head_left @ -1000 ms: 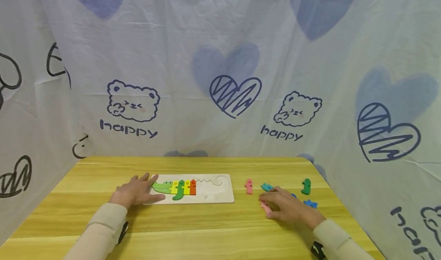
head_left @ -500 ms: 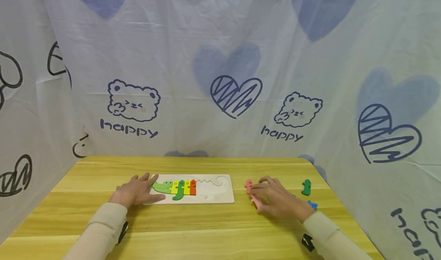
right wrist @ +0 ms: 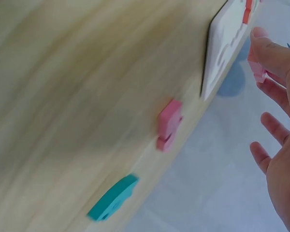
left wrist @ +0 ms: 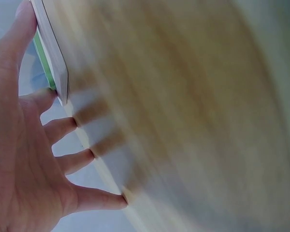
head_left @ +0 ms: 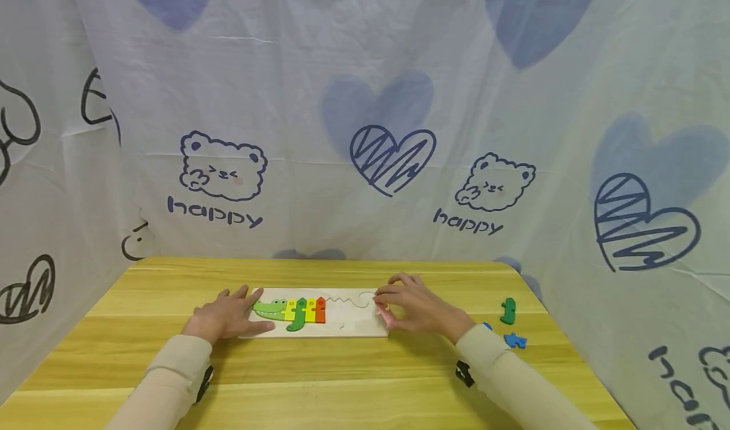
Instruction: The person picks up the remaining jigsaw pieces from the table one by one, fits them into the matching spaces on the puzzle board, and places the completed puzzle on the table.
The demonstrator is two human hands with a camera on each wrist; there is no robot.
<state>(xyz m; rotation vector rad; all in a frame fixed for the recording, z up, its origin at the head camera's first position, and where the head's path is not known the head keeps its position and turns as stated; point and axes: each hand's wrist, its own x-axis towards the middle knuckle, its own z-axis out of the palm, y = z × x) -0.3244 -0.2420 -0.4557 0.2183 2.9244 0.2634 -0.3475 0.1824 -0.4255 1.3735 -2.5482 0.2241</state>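
Note:
A pale wooden puzzle board (head_left: 356, 327) lies on the table, bearing a green crocodile head (head_left: 268, 310) followed by yellow, green, yellow and orange-red body pieces (head_left: 320, 311). My left hand (head_left: 222, 316) rests spread over the board's left end; in the left wrist view its thumb and index finger touch the board, while the other fingertips reach the table. Between thumb and fingers, my right hand (head_left: 419, 309) pinches a pink puzzle piece (right wrist: 255, 66), held above the board's right end. That hand partly covers the piece in the head view.
On the table to the right are a green piece (head_left: 508, 311), a blue piece (head_left: 516, 340) and another blue one (head_left: 487, 325) mostly behind the sleeve. The right wrist view shows a second pink piece (right wrist: 169, 123) and a teal piece (right wrist: 113, 198). A printed curtain (head_left: 308, 227) hangs behind.
My right hand has carried the pink piece leftward from among the loose pieces to the board's right end. The left hand has stayed in place.

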